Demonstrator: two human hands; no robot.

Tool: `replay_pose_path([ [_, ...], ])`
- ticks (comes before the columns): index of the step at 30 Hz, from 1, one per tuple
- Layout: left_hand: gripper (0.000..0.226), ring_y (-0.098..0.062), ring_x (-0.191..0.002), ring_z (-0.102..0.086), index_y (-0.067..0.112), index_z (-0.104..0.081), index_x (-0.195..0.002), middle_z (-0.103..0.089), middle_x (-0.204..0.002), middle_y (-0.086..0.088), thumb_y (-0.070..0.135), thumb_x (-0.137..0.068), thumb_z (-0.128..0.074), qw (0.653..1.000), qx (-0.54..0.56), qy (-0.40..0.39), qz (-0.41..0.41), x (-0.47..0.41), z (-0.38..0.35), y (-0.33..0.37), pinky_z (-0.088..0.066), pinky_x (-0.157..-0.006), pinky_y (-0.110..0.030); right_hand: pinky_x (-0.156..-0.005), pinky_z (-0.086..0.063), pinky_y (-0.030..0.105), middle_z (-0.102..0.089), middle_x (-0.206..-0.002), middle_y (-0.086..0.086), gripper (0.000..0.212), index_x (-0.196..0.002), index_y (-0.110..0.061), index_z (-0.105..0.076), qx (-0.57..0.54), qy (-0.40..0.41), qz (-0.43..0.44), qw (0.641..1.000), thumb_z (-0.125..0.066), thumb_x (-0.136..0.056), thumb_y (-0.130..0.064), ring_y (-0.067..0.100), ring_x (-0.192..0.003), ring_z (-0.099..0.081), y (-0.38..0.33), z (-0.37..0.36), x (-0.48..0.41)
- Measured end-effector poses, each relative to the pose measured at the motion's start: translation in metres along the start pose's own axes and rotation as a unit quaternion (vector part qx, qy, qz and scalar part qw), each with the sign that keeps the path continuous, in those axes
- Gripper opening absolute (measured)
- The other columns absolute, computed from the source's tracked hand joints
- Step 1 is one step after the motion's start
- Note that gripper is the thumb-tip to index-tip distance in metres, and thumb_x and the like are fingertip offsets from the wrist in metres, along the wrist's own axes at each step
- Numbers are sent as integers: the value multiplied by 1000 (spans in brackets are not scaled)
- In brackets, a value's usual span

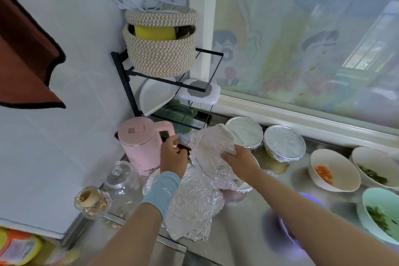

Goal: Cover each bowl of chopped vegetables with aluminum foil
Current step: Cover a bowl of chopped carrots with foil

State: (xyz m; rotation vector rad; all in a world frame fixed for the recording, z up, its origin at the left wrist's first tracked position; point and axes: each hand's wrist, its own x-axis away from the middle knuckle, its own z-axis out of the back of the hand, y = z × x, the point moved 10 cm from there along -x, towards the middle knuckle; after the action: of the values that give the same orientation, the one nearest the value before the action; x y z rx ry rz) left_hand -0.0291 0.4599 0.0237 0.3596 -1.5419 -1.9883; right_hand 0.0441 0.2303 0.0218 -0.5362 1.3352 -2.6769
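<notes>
Steel countertop runs along a window covered in pale patterned film, with white tiled wall at the left of the frame. At centre a large crumpled foil sheet (205, 157) is draped over a bowl (245, 189), of which only a sliver of rim shows at the foil's lower right; the loose end of the foil trails toward the bottom of the frame.

The left hand (172, 155), with a blue cuff on the wrist, has its fingers curled in at the foil's left edge and seems to pinch it there. The right hand (239, 163) lies on top of the foil, fingers fairly straight and pressing it down.

Just behind, near the window ledge, two foil-covered bowls (245, 131) (285, 143) stand side by side. At the right, three bowls are uncovered: a white carrot bowl (333, 170), a white bowl of greens (375, 168) and a mint-green bowl (380, 216) of greens in the lower right. A purple bowl (302, 222) lies blurred beneath the right forearm.

Left of the hands stands a pink kettle (142, 142), with a glass jar (121, 181) and a small glass cup (92, 201) in front of it. A black rack (168, 84) in the corner carries a woven basket (159, 49), a white plate (155, 97) and a plastic box (198, 93). A brown cloth (26, 60) hangs at upper left.
</notes>
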Motion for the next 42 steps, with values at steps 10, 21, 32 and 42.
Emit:
replay_pose_path([
  [10, 22, -15, -77, -60, 14, -67, -113, -67, -90, -2, 16, -91, -65, 971, 48, -200, 118, 51, -134, 12, -50, -64, -24, -44, -41, 20, -68, -72, 10, 14, -89, -4, -70, -184, 42, -76, 979, -79, -79, -10, 9, -44, -53, 83, 116, 27],
  [21, 16, -25, -96, -68, 23, -71, -104, -74, -103, -3, 30, -90, -68, 944, 43, -295, 140, 131, -246, 29, -53, -84, -37, -76, -55, 35, -72, -77, 4, 4, -86, -15, -71, -203, 30, -96, 974, -72, -88, -19, 21, -75, -66, 193, 209, 70],
  [32, 37, -22, -106, -58, 21, -65, -118, -65, -113, 1, 48, -96, -54, 955, -109, -256, 105, 172, -298, 25, -46, -100, -40, -63, -52, 27, -72, -78, 8, 20, -92, -15, -76, -176, 16, -162, 971, -71, -88, -34, 18, -64, -63, 268, 248, 101],
  [42, 39, -17, -101, -64, 24, -63, -117, -68, -108, 6, 32, -81, -75, 930, -211, -297, 52, 176, -290, 16, -49, -99, -39, -70, -59, 35, -75, -85, 9, 20, -97, -11, -73, -264, 7, -200, 944, -80, -80, -20, 21, -71, -69, 274, 235, 116],
])
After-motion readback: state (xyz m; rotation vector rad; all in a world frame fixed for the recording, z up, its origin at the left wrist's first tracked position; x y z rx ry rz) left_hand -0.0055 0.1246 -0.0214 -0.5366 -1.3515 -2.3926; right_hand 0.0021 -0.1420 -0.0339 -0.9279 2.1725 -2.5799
